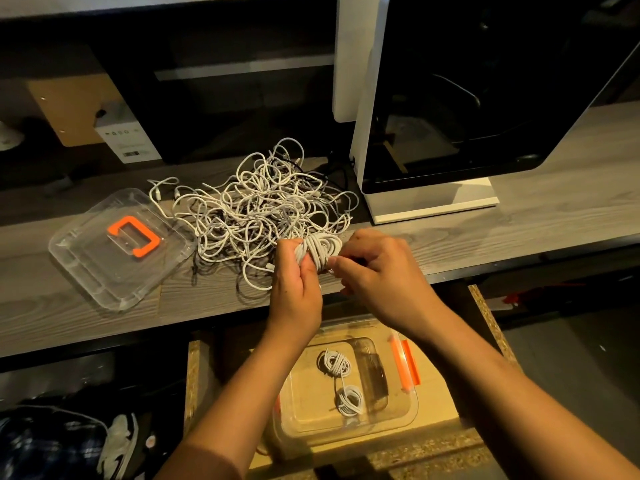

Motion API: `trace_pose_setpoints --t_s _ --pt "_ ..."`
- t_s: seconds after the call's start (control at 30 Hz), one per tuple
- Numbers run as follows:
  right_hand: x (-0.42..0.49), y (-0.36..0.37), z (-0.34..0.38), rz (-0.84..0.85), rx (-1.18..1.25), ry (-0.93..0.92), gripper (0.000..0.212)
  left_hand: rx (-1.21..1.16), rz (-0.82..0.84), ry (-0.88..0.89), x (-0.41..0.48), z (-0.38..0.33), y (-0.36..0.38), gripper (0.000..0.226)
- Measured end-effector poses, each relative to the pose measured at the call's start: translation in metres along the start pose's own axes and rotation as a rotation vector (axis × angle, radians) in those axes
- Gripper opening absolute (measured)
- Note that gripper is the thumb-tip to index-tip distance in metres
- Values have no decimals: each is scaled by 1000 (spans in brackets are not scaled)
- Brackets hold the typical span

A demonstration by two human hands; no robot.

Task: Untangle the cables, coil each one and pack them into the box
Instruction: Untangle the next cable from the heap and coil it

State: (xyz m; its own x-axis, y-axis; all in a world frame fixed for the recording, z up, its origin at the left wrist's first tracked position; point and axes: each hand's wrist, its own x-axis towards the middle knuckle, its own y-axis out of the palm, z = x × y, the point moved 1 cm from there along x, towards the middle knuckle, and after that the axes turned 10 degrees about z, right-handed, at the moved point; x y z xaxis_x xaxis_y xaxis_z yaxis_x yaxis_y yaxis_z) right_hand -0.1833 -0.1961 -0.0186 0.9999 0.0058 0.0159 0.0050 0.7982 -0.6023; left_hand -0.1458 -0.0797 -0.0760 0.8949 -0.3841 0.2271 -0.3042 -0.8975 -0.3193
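Held over the desk's front edge, a half-wound white cable coil [318, 249] is gripped by the left hand [294, 289] and pinched by the right hand [381, 271], touching the cable tangle [259, 202], above the clear box [311, 403].

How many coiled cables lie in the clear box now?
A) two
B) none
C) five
A: one coil and a second coil lie in the box; the left hand grips a third coil.
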Motion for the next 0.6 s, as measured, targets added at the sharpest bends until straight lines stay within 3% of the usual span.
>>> trace_pose_setpoints --t_s 0.33,0.4,0.53,0.6 --pt "1 0 -9 184 351 221 26 -140 167 -80 -5 4 -5 11" --pt "1 2 -9 146 256 223 27 -95 190 -77 -5 5 -5 10" --pt "-6 14 -4 -117 -182 105 25 -27 138 -69 -6 3 2 10" --pt "-10 22 -1 -73 -286 76 23 2 106 -87 -6 5 4 4"
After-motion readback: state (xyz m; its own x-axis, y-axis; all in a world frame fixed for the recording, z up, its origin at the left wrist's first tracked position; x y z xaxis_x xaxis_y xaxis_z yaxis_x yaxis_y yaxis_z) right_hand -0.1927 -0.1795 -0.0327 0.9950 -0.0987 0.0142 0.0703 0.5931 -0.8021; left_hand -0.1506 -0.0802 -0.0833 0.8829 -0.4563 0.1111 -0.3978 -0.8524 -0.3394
